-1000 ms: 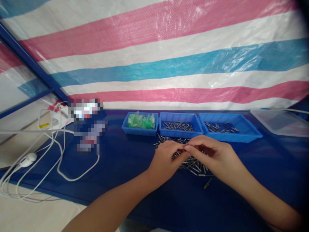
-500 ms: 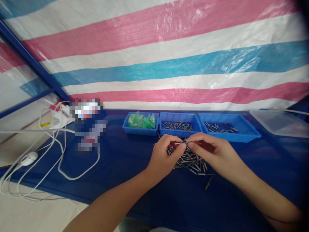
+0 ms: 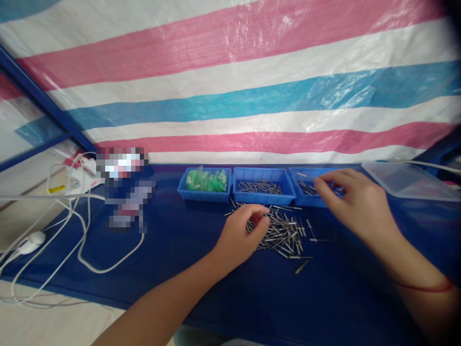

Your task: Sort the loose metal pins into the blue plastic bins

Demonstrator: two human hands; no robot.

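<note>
A loose pile of blind rivets lies on the blue table. Over the pile's left side is my left hand, fingers curved, with a gap between thumb and forefinger and nothing seen between them. My right hand pinches a single blind rivet by one end, above the right blue bin. More rivets lie inside that bin, partly hidden by the hand. The middle blue bin also contains rivets. One darker rivet sits apart, nearer to me.
The left blue bin holds green plastic packets. A clear plastic lid or tray lies at the back right. White cables trail over the table's left side, beside blurred-out items. A striped sheet hangs behind.
My hands have parted. The right hand has moved right and away to the right bin with a rivet, while the left stays over the pile and its fingers have opened. The view has shifted slightly.
</note>
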